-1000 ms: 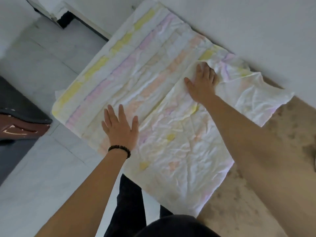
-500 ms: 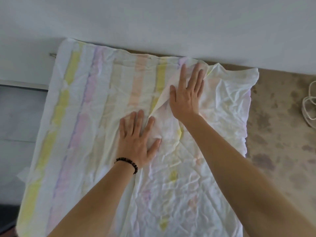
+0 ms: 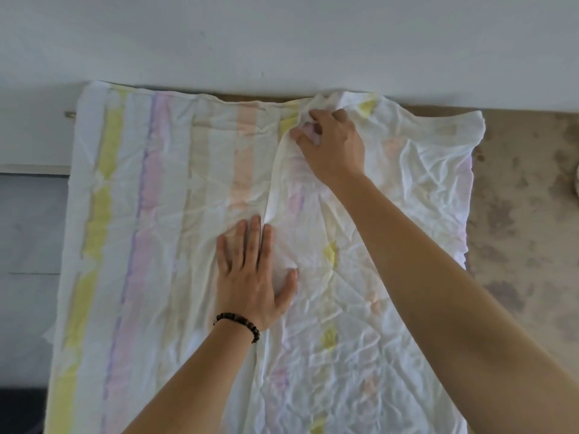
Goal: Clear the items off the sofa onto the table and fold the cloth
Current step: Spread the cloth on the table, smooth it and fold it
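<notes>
Where the cloth [image 3: 175, 233] spreads over the table [image 3: 520, 233], its far edge meets the wall [image 3: 282, 42] and bare top stays open at your right. Your left hand [image 3: 250, 280] presses flat, fingers spread; your right hand [image 3: 332, 145] pinches the folded layer's far corner. The cloth's near edge runs out of frame.

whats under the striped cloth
The striped cloth lies on a mottled brown tabletop, bare at the right and along the far edge by the wall. Anything beneath the cloth itself is covered.
</notes>
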`<action>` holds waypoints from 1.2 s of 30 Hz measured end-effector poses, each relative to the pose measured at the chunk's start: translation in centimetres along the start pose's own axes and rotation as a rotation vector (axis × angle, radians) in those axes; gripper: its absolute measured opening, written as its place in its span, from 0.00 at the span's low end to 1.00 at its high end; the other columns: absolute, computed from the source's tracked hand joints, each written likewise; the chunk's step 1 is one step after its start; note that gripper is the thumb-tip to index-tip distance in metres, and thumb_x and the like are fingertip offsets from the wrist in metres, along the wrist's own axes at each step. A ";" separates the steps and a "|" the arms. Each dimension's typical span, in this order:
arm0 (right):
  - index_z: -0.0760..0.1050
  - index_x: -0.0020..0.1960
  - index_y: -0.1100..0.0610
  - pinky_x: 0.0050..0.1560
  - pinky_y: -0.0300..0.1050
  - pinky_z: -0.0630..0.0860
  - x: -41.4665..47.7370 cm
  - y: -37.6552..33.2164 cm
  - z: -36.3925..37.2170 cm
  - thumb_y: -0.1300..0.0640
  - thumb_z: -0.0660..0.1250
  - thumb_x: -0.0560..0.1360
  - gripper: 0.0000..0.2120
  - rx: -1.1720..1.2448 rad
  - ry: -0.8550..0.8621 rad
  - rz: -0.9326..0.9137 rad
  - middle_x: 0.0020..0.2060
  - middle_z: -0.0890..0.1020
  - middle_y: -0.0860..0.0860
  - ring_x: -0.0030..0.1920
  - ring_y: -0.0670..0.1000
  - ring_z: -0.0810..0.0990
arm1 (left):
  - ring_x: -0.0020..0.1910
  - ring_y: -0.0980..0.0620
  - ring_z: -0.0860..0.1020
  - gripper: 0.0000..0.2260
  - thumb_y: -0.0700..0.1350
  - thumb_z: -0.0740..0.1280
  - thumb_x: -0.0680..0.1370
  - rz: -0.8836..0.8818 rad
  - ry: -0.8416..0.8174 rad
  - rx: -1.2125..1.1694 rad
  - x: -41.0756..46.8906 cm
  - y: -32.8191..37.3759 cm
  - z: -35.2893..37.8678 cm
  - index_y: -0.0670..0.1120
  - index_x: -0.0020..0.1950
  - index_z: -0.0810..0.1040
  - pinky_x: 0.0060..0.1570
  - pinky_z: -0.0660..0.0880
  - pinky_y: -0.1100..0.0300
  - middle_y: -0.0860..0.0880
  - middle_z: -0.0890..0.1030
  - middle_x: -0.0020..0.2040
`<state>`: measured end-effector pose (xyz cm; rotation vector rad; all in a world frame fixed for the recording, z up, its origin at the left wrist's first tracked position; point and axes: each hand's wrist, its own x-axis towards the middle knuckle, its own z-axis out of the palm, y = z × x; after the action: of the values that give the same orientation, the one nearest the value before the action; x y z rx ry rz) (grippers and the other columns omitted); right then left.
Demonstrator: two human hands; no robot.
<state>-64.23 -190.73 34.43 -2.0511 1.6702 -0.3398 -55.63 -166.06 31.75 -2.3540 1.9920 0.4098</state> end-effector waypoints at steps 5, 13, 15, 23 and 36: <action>0.80 0.61 0.56 0.45 0.45 0.76 0.5 -2.1 -0.5 0.55 0.61 0.82 0.13 0.222 0.282 -0.138 0.51 0.80 0.55 0.47 0.53 0.80 | 0.79 0.41 0.49 0.38 0.65 0.52 0.77 0.000 -0.015 0.016 0.1 0.1 0.0 0.40 0.78 0.56 0.73 0.48 0.36 0.42 0.50 0.80; 0.71 0.72 0.57 0.52 0.50 0.77 -0.3 -3.5 -0.8 0.58 0.61 0.81 0.19 0.196 -0.011 -0.369 0.57 0.80 0.55 0.55 0.55 0.79 | 0.78 0.41 0.49 0.39 0.65 0.52 0.76 -0.001 0.003 0.042 0.1 0.1 0.2 0.40 0.78 0.56 0.74 0.46 0.37 0.42 0.51 0.80; 0.78 0.64 0.58 0.53 0.50 0.78 -1.7 -0.7 -1.9 0.59 0.63 0.80 0.14 0.227 0.258 -0.324 0.57 0.80 0.56 0.56 0.55 0.80 | 0.78 0.41 0.50 0.39 0.65 0.51 0.76 -0.002 -0.004 0.036 0.1 0.1 0.1 0.40 0.78 0.57 0.74 0.47 0.36 0.41 0.52 0.79; 0.47 0.81 0.48 0.77 0.62 0.41 -1.9 13.2 -6.4 0.35 0.44 0.80 0.33 -0.359 -0.023 0.285 0.80 0.44 0.59 0.79 0.61 0.41 | 0.78 0.41 0.50 0.40 0.67 0.49 0.76 -0.009 0.003 0.047 0.2 0.1 0.3 0.39 0.78 0.55 0.73 0.48 0.36 0.40 0.54 0.79; 0.54 0.80 0.53 0.77 0.62 0.45 -14.3 9.2 -4.1 0.41 0.50 0.83 0.29 -0.159 0.151 -0.079 0.79 0.51 0.62 0.79 0.63 0.47 | 0.77 0.40 0.52 0.28 0.55 0.52 0.81 -0.003 0.192 -0.012 -0.3 0.2 0.6 0.44 0.78 0.58 0.74 0.49 0.39 0.37 0.53 0.78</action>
<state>-77.24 -179.07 34.81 -2.2625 1.7568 -0.4097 -55.99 -165.68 31.29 -2.4893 2.0681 0.2030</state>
